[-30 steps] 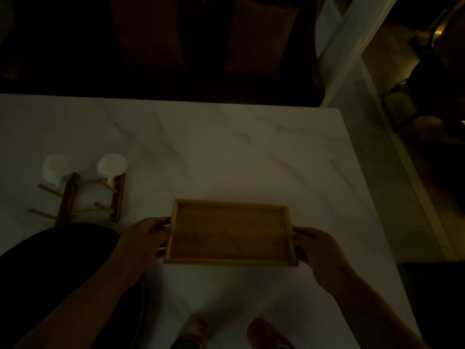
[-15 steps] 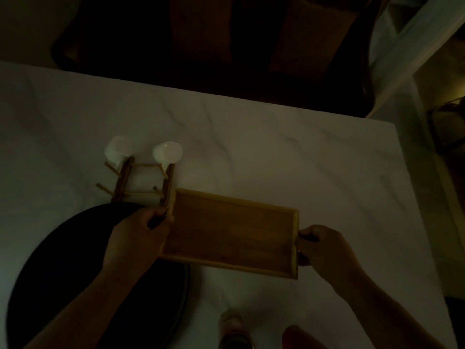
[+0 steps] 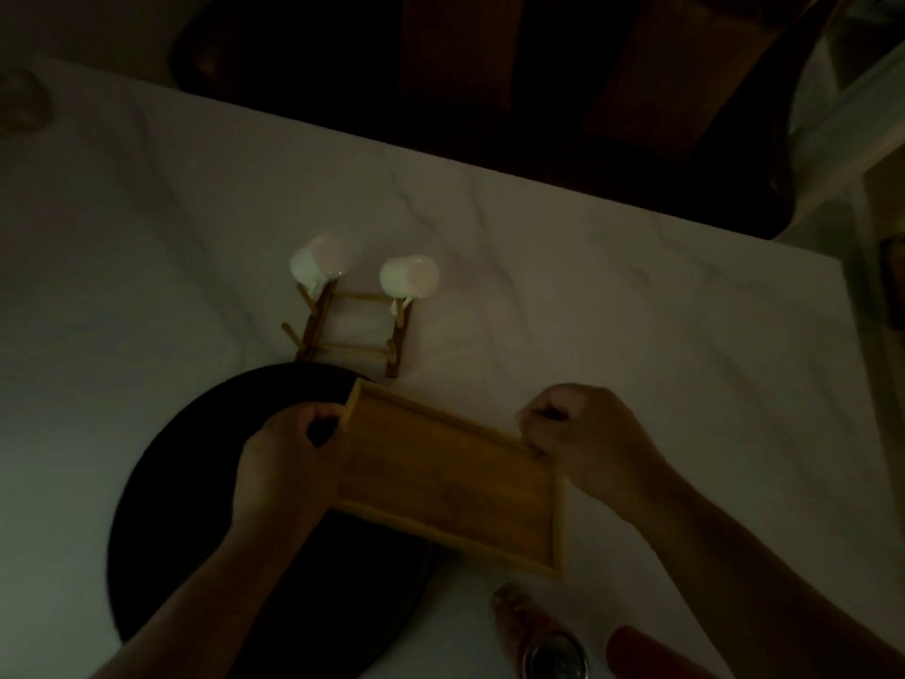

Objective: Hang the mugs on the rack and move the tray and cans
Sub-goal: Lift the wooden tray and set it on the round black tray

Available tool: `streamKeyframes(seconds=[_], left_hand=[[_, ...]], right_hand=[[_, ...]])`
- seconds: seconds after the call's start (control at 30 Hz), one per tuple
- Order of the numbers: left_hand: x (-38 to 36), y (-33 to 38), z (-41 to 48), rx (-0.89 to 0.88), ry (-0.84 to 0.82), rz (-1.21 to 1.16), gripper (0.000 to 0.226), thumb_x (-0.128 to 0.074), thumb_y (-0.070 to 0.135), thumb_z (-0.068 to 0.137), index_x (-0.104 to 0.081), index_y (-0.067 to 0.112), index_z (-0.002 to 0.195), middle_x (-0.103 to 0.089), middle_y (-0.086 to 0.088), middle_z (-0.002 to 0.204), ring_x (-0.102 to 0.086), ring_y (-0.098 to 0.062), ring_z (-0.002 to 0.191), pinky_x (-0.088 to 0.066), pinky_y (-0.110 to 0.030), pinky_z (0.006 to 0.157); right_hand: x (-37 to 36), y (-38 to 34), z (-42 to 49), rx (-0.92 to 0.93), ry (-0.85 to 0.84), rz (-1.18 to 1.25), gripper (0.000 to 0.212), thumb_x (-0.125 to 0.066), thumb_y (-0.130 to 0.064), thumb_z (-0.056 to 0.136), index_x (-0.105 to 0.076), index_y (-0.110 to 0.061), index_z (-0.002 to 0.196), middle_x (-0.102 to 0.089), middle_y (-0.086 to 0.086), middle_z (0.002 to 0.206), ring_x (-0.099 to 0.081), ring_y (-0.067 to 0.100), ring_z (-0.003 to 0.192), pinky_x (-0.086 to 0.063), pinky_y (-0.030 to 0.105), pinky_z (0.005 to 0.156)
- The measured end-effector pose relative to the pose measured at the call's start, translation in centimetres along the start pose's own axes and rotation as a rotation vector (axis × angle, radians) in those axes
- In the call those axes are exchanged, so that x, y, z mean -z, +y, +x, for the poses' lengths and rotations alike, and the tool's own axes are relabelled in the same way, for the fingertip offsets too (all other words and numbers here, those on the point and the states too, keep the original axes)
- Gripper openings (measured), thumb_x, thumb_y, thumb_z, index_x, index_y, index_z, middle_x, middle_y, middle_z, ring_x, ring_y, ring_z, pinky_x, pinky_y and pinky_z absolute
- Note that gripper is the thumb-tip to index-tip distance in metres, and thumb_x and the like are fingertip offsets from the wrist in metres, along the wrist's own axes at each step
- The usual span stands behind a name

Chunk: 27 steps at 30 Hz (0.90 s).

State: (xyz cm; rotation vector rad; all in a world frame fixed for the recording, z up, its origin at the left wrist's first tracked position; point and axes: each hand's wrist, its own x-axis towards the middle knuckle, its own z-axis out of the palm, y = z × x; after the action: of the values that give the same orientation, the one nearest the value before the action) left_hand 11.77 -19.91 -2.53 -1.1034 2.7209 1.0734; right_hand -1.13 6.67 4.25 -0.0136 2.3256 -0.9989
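Wooden tray (image 3: 450,482) was held tilted over the dark round mat (image 3: 205,507), left hand (image 3: 279,463) and right hand (image 3: 587,438) each clenched on an end; levelling it first would steady the set-down, clear of the rack (image 3: 352,330) and cans (image 3: 538,634)

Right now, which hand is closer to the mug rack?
Left. The left hand grips the tray end just below the mug rack; the right hand is farther right.

Tilted wooden tray (image 3: 450,487), hung white mugs (image 3: 409,276)
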Motion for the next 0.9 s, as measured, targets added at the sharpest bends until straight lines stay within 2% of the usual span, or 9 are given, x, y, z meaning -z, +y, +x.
streamKeyframes(seconds=[0.07,0.17,0.23,0.33,0.43,0.5,0.6,0.73,0.9], left_hand=[[-0.1,-0.6,0.3,0.022,-0.024,-0.035,0.021,-0.064,0.043,0.094,-0.072,0.035,0.112,-0.069,0.012,0.096,-0.062,-0.005,0.074,-0.042,-0.024,0.055],[-0.3,-1.1,0.3,0.051,-0.056,-0.106,0.018,-0.064,0.041,0.095,-0.071,0.036,0.111,-0.071,0.012,0.083,-0.065,-0.009,0.061,-0.044,-0.026,0.048],[-0.4,-1.1,0.2,0.089,-0.047,-0.192,0.013,-0.065,0.039,0.095,-0.071,0.039,0.107,-0.071,0.010,0.069,-0.065,-0.010,0.051,-0.045,-0.025,0.038],[-0.4,-0.6,0.4,0.111,-0.004,-0.262,0.012,-0.067,0.039,0.094,-0.072,0.039,0.105,-0.070,0.013,0.065,-0.065,-0.012,0.048,-0.046,-0.026,0.036],[-0.3,0.4,0.8,0.100,0.033,-0.271,0.011,-0.068,0.042,0.093,-0.072,0.039,0.103,-0.069,0.020,0.068,-0.064,-0.008,0.049,-0.045,-0.026,0.038],[-0.1,1.0,1.0,0.097,0.049,-0.279,0.009,-0.068,0.043,0.093,-0.072,0.041,0.100,-0.069,0.022,0.068,-0.065,-0.007,0.051,-0.045,-0.025,0.040],[0.4,1.7,1.2,0.088,0.058,-0.318,0.007,-0.068,0.046,0.092,-0.073,0.042,0.097,-0.071,0.017,0.067,-0.066,-0.008,0.051,-0.045,-0.024,0.035],[1.4,1.3,1.5,0.102,0.066,-0.373,0.002,-0.071,0.046,0.091,-0.073,0.045,0.091,-0.072,0.014,0.066,-0.064,-0.007,0.048,-0.041,-0.018,0.032],[3.5,-1.4,1.8,0.136,0.063,-0.308,0.002,-0.070,0.042,0.092,-0.070,0.041,0.092,-0.069,0.012,0.062,-0.059,-0.010,0.041,-0.036,-0.021,0.029]], right_hand=[[1.5,0.4,0.0,-0.004,0.053,0.009,0.014,-0.068,-0.044,0.075,-0.075,-0.034,0.081,-0.078,-0.004,0.071,-0.077,0.015,0.064,-0.063,0.039,0.064],[3.6,3.4,0.2,-0.163,0.062,-0.123,0.006,-0.071,-0.028,0.090,-0.076,-0.027,0.086,-0.080,0.001,0.078,-0.078,0.022,0.072,-0.065,0.046,0.074],[3.5,5.6,0.6,-0.347,-0.045,-0.039,0.010,-0.067,-0.014,0.097,-0.074,-0.007,0.099,-0.077,0.014,0.090,-0.075,0.033,0.075,-0.062,0.047,0.078],[2.0,6.9,0.7,-0.561,-0.209,0.134,0.020,-0.061,-0.007,0.102,-0.068,0.008,0.112,-0.067,0.021,0.098,-0.065,0.031,0.069,-0.056,0.039,0.068],[1.0,7.5,1.1,-0.534,-0.265,0.277,0.027,-0.058,-0.007,0.103,-0.068,0.014,0.116,-0.070,0.023,0.099,-0.067,0.033,0.073,-0.059,0.037,0.068],[1.0,7.4,1.4,-0.479,-0.247,0.324,0.021,-0.059,-0.005,0.102,-0.071,0.011,0.105,-0.071,0.024,0.094,-0.069,0.031,0.066,-0.060,0.037,0.065],[1.3,7.0,2.0,-0.419,-0.162,0.290,0.014,-0.063,0.000,0.098,-0.072,-0.001,0.087,-0.072,0.016,0.078,-0.070,0.027,0.056,-0.061,0.039,0.062],[1.7,6.3,2.5,-0.337,-0.083,0.255,0.002,-0.072,-0.005,0.095,-0.071,-0.005,0.093,-0.075,0.013,0.074,-0.072,0.026,0.054,-0.060,0.035,0.052],[0.3,4.5,2.7,-0.251,-0.104,0.170,0.007,-0.077,-0.015,0.093,-0.073,-0.009,0.094,-0.078,0.006,0.070,-0.078,0.028,0.061,-0.060,0.031,0.051]])
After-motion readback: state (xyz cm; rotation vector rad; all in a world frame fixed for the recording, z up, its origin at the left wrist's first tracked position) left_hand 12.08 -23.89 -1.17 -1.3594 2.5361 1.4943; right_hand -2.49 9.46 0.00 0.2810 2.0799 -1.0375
